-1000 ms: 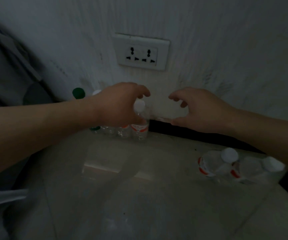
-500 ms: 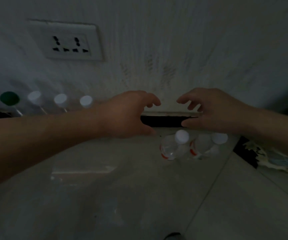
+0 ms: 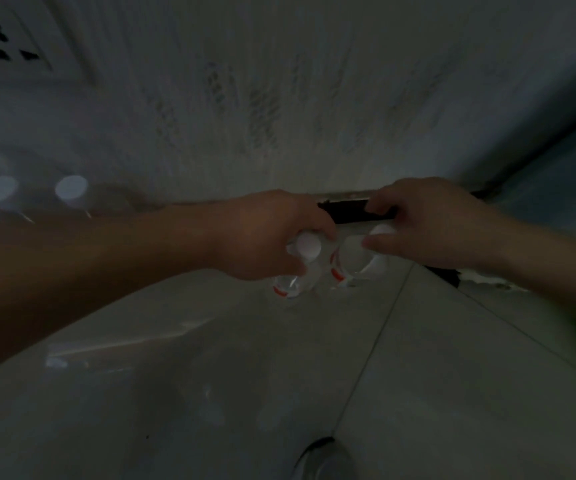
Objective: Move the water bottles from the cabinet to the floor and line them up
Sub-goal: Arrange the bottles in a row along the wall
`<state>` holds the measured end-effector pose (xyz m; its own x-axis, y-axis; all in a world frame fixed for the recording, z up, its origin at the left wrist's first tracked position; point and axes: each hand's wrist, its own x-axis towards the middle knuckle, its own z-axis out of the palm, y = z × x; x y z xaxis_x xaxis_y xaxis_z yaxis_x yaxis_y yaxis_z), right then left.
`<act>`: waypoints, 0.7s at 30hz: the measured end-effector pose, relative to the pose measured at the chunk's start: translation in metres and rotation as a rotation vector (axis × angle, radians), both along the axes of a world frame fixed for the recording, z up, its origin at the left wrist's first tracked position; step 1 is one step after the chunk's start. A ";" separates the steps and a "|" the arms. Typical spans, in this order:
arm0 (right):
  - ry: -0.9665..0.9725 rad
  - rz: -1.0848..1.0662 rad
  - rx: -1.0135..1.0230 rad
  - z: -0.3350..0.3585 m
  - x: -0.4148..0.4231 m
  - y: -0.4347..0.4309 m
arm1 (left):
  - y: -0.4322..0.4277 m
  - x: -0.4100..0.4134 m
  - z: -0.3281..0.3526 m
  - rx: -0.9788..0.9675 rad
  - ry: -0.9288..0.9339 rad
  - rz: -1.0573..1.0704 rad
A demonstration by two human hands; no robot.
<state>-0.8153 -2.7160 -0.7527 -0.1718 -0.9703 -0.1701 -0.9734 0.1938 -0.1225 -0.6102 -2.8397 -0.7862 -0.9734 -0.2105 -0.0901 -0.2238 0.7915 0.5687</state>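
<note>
Two clear water bottles with white caps and red labels stand side by side on the pale tiled floor near the wall. My left hand (image 3: 266, 233) grips the left bottle (image 3: 295, 271) around its neck, its cap showing between my fingers. My right hand (image 3: 428, 226) curls over the right bottle (image 3: 352, 261), thumb against its shoulder and fingers over its cap. Two more white bottle caps (image 3: 71, 188) of the line by the wall show blurred at the far left.
A white wall socket (image 3: 6, 39) sits high on the wall at the top left. A dark skirting strip (image 3: 349, 211) runs behind the hands. A wall corner (image 3: 529, 161) closes in at the right. A tile seam (image 3: 373, 344) crosses the floor.
The view has swung right and closer. Both hands have dropped onto the two bottles by the wall; earlier they hovered open above them.
</note>
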 end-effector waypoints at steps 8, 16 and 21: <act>-0.067 0.132 0.061 -0.004 -0.001 0.006 | -0.003 -0.004 -0.005 0.003 0.055 -0.027; -0.083 0.144 0.056 -0.002 0.008 -0.008 | -0.011 0.008 -0.001 -0.064 0.048 0.000; -0.109 0.146 0.033 0.002 0.023 -0.026 | -0.017 0.027 0.009 -0.089 -0.003 0.078</act>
<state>-0.7919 -2.7420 -0.7509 -0.0080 -0.9772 -0.2122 -0.9727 0.0568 -0.2248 -0.5832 -2.8572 -0.7774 -0.9536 -0.2927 -0.0711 -0.2884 0.8188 0.4964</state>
